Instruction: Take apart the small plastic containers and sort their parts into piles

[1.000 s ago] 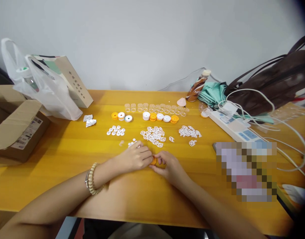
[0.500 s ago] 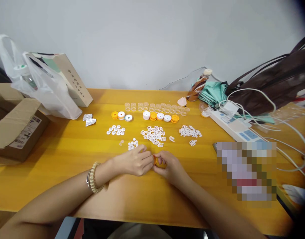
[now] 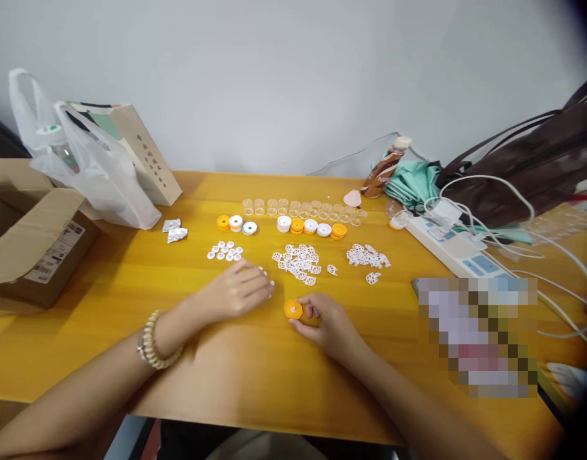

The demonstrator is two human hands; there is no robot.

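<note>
My right hand (image 3: 329, 322) grips an orange round plastic disc (image 3: 293, 310) by its edge, between thumb and fingers. The disc faces me and shows a pale centre. To the left, my left hand (image 3: 240, 291) reaches over the small pile of white pieces, with its fingers stretched and slightly bent. It covers most of that pile, and its fingertips are partly hidden. Beyond it lies a cluster of small white round caps (image 3: 225, 250). A heap of flat white openwork pieces (image 3: 297, 260) lies behind the disc, and a second heap of white openwork pieces (image 3: 367, 255) is further right.
Clear plastic cups (image 3: 296, 209) stand in a row at the back, with orange and white discs (image 3: 310, 227) before them. A cardboard box (image 3: 48, 255) and plastic bag (image 3: 106, 191) occupy the left. A power strip (image 3: 446, 246), cables, bottle (image 3: 384, 169) and dark bag (image 3: 523, 153) crowd the right.
My left hand has left the orange disc and moved left over the small white pieces. The right hand still holds the disc, whose face is now visible.
</note>
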